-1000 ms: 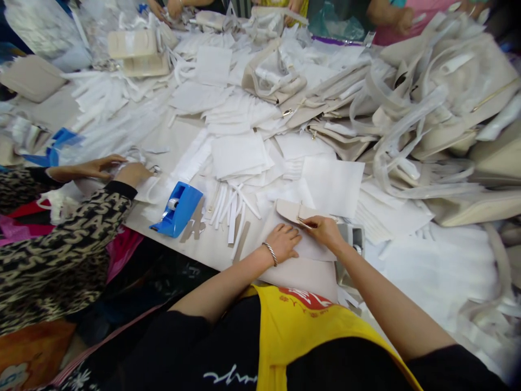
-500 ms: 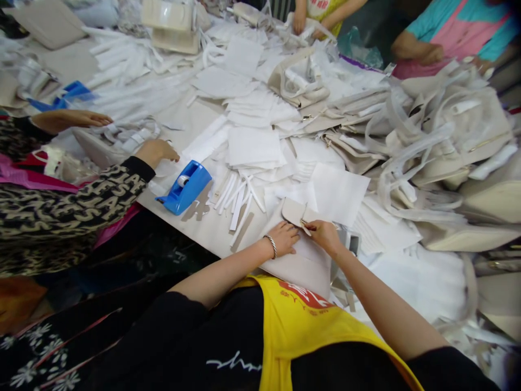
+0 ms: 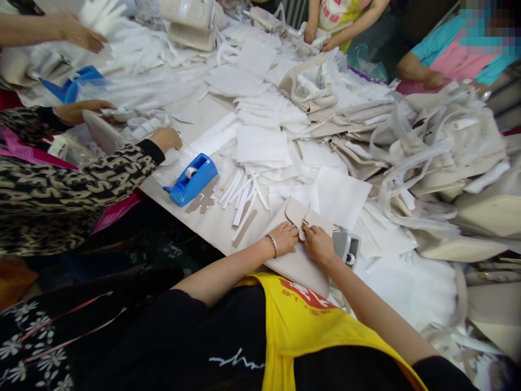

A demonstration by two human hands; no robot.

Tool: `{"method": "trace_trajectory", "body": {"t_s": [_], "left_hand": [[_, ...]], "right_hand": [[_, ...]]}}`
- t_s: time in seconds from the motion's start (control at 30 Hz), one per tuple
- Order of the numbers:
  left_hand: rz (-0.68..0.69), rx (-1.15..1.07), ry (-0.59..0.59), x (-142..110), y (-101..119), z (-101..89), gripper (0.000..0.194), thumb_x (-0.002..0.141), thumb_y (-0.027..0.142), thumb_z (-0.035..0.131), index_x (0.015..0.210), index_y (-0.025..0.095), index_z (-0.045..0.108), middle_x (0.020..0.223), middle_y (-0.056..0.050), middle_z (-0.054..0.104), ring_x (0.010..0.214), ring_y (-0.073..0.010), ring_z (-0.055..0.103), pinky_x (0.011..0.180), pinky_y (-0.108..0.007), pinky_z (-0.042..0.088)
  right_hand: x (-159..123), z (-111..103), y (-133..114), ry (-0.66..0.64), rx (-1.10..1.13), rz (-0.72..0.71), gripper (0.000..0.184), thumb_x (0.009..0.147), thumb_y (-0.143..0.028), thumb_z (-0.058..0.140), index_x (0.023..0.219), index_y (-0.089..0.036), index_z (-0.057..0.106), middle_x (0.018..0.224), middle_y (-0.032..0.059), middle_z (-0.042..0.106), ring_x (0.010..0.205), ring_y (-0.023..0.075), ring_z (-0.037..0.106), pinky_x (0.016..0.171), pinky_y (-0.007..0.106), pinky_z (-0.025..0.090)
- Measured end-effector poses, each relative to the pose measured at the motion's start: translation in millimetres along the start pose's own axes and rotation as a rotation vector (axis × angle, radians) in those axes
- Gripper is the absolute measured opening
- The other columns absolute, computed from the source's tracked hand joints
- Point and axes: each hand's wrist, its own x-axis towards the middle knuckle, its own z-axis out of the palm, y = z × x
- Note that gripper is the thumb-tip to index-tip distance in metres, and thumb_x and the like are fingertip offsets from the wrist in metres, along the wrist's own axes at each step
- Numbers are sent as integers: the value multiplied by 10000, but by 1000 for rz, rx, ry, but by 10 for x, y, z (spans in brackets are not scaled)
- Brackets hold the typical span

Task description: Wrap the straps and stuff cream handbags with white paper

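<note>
A beige handbag (image 3: 299, 260) lies flat at the table's near edge, right in front of me. My left hand (image 3: 285, 238), with a silver bracelet on its wrist, presses on the bag with bent fingers. My right hand (image 3: 317, 243) rests beside it, fingers curled down on the bag's front. Between the two hands a small white strip (image 3: 302, 233) sits at the bag's flap (image 3: 296, 210), with both hands' fingertips meeting at it. A grey tape dispenser (image 3: 347, 247) stands just right of my right hand.
A blue tape dispenser (image 3: 194, 178) stands left of loose white strips (image 3: 242, 194). Stacks of white sheets (image 3: 262, 145) cover the middle. A heap of beige bags (image 3: 448, 152) fills the right. A person in a patterned sleeve (image 3: 97, 176) works at the left; other people's hands work at the far side.
My right hand has come down from the flap's edge onto the bag, next to my left hand. The view has shifted upward. The person on the left moved a hand towards the blue dispenser.
</note>
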Motion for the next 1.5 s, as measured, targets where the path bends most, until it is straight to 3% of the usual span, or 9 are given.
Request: {"method": "trace_trajectory", "body": {"t_s": [0.1,0.2,0.27,0.33,0.47,0.67,0.83,1.23,1.5], "left_hand": [[-112,-145,175,-124,-119,-103,298,759,322,472,1007,162,516,1115,-84,500,1105,-188,367,941,-341,272],[-534,-403,306,-249,-407,-106,362,765,382,441,1031,144,501,1046,-99,541,1013,-195,457,894,-352,331],[-773,-715,185,-307,-608,-34,412,739,467,438,961,135,542,957,-91,584,907,-200,520,820,-353,384],[-844,-1094,6,-328,-753,72,485,701,555,430,882,127,572,900,-81,607,832,-188,550,765,-331,411],[-745,-1556,-107,-244,-865,247,545,591,598,534,820,106,588,861,-90,626,816,-182,557,773,-310,412],[-689,-1821,-340,19,-950,337,482,485,389,716,845,99,582,814,-97,642,770,-188,585,784,-330,425],[-646,-2005,-460,124,-941,453,485,453,203,700,908,110,559,822,-89,650,750,-202,599,758,-350,449],[-534,-1970,-445,417,-699,259,476,509,118,628,977,88,543,861,-126,641,735,-223,604,704,-364,472],[-540,-1947,-425,488,-580,163,436,508,120,610,940,82,560,847,-129,643,723,-234,605,702,-390,470]], "right_hand": [[-12,25,-20,9,1,-21,355,811,-334,368,1089,-150,492,931,110,553,860,225,456,744,310,339],[4,61,-9,2,5,-12,341,838,-309,314,1087,-159,492,918,108,546,852,219,446,743,315,330],[17,71,8,-3,20,-12,332,845,-308,302,1072,-168,500,915,106,542,849,214,443,746,313,327],[26,64,26,-7,45,-15,322,847,-316,299,1040,-176,516,910,101,537,846,211,442,748,308,329],[39,31,63,-41,123,-1,301,844,-326,314,1005,-196,533,899,87,527,838,197,449,744,292,339],[62,59,132,-49,241,53,287,840,-332,329,957,-201,556,921,77,511,851,178,462,740,277,356],[25,91,173,-21,295,42,281,837,-337,342,933,-198,566,933,70,505,852,165,473,749,262,370],[-122,24,269,79,239,154,360,836,-324,339,1144,-176,452,933,92,556,871,199,487,755,292,380],[-262,152,356,227,507,239,311,825,-298,364,1072,-202,527,970,56,561,894,180,499,781,285,401]]}}
